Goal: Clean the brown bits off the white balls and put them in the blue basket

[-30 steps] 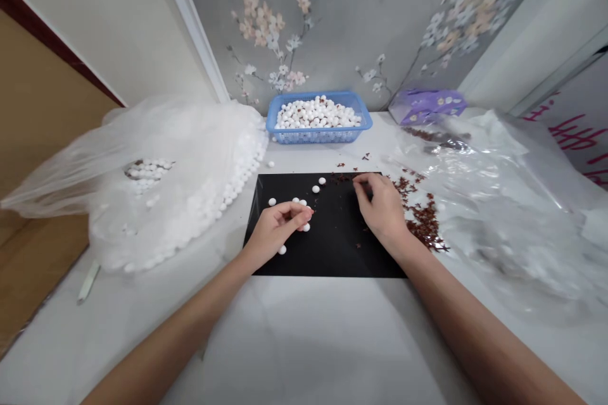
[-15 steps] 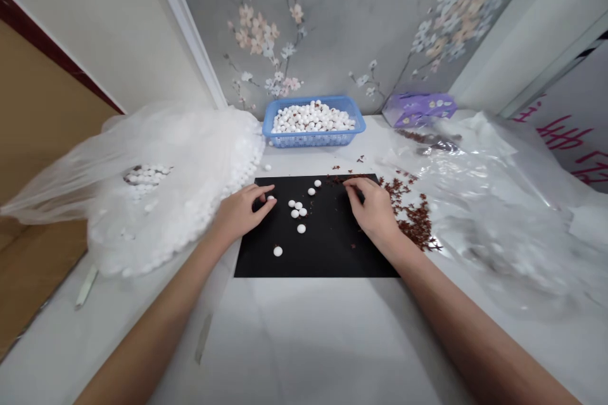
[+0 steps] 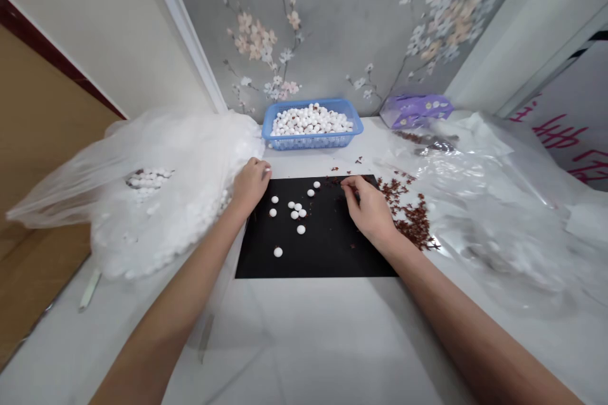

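Note:
My left hand (image 3: 251,185) is at the far left corner of the black mat (image 3: 327,259), its fingers closed on a small white ball (image 3: 267,170). My right hand (image 3: 369,207) is over the mat's far right part, thumb and forefinger pinched on a tiny reddish-brown star-shaped piece (image 3: 342,185), partly hidden by the fingertips. Several white balls lie on the mat between the hands, among them a near one (image 3: 278,252) and a middle one (image 3: 301,230). Beside my right hand, a heap of brown star-shaped pieces (image 3: 415,221) spreads off the mat's right edge.
A blue basket (image 3: 313,142) full of white balls stands behind the mat against the flowered wall. On the left lies a large translucent bag (image 3: 175,228) of white balls. Clear plastic bags (image 3: 503,247) and a purple packet (image 3: 418,111) are on the right.
My left hand has moved away from me to the mat's far corner, onto a white ball there, uncovering two balls on the mat. My right hand stays nearly in place, still pinched.

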### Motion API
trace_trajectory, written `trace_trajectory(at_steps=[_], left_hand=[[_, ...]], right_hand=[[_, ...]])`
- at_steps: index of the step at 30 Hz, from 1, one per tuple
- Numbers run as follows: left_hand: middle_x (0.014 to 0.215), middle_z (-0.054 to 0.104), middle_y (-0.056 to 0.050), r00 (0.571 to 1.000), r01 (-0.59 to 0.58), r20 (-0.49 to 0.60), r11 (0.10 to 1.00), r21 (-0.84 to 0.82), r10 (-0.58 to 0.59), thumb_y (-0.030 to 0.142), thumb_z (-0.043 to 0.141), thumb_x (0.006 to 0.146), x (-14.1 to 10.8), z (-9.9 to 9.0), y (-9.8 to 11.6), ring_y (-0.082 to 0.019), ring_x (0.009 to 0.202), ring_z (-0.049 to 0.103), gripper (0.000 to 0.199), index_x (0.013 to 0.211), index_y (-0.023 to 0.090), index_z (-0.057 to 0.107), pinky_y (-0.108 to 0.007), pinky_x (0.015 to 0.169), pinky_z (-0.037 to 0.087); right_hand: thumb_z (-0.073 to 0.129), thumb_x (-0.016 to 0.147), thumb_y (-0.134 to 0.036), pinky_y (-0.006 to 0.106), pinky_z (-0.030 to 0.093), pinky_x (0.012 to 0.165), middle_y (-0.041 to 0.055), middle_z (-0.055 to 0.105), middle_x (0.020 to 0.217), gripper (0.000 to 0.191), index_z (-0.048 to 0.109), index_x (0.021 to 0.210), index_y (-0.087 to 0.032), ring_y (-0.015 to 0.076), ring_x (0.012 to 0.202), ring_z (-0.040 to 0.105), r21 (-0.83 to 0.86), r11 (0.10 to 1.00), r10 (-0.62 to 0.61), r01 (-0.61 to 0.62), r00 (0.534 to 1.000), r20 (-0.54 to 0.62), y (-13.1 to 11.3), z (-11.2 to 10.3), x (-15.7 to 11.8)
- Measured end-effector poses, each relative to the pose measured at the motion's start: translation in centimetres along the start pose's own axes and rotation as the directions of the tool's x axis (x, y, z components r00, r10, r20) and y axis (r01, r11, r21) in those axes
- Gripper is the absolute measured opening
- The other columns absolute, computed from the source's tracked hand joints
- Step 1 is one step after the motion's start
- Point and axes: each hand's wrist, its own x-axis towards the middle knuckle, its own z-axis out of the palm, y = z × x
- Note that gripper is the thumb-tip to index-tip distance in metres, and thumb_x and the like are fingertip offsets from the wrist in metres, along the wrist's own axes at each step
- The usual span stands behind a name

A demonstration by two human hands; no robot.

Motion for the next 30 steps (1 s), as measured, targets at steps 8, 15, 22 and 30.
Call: trace_trajectory(at_steps=[8, 15, 22, 30], left_hand=[[0.087, 0.064, -0.004, 0.996, 0.059, 0.005, 0.610, -0.790, -0.091, 0.039, 0.055, 0.078, -7.4, -1.2, 5.1, -0.016, 0.080, 0.060, 0.026, 0.092, 0.018, 0.062, -0.025, 0.066, 0.048], [0.076, 0.063, -0.001, 0.965, 0.259, 0.260, 0.230, -0.938, -0.028, 0.028, 0.067, 0.070, -12.1, -1.8, 8.9, -0.011, 0.072, 0.060, 0.025, 0.092, 0.019, 0.061, -0.024, 0.070, 0.049], [0.075, 0.065, -0.002, 0.966, 0.251, 0.230, 0.221, -0.942, -0.118, 0.030, 0.065, 0.072, -12.7, -0.9, 8.8, -0.011, 0.067, 0.060, 0.019, 0.086, 0.016, 0.065, -0.024, 0.065, 0.051], [0.085, 0.068, -0.002, 0.953, 0.187, 0.116, 0.241, -0.952, -0.279, 0.027, 0.065, 0.073, -12.8, -1.0, 8.9, -0.012, 0.077, 0.061, 0.020, 0.090, 0.018, 0.068, -0.022, 0.071, 0.050]], right_hand=[[0.045, 0.087, -0.024, 0.029, 0.046, 0.070, 0.0045, 0.064, 0.083, 0.013, 0.057, 0.087, -0.019, 0.0171, 0.076, 0.060, 0.072, 0.993, -0.084, 0.089, 0.993, -0.078, -1.1, -0.4, -0.2], [0.053, 0.083, -0.022, 0.024, 0.042, 0.053, 0.0016, 0.054, 0.081, 0.005, 0.057, 0.081, -0.019, 0.0094, 0.057, 0.048, 0.241, 0.958, -0.132, 0.156, 0.985, -0.115, -3.6, -0.1, -1.4], [0.049, 0.085, -0.017, 0.023, 0.042, 0.055, 0.0018, 0.054, 0.082, 0.009, 0.058, 0.084, -0.019, 0.0094, 0.064, 0.051, 0.397, 0.910, -0.104, 0.121, 0.993, -0.064, -5.5, -0.3, -2.3], [0.049, 0.085, -0.019, 0.024, 0.043, 0.054, 0.0017, 0.053, 0.082, 0.008, 0.057, 0.085, -0.021, 0.0095, 0.065, 0.051, 0.408, 0.905, -0.117, 0.123, 0.992, -0.041, -6.4, -0.5, -3.0]])
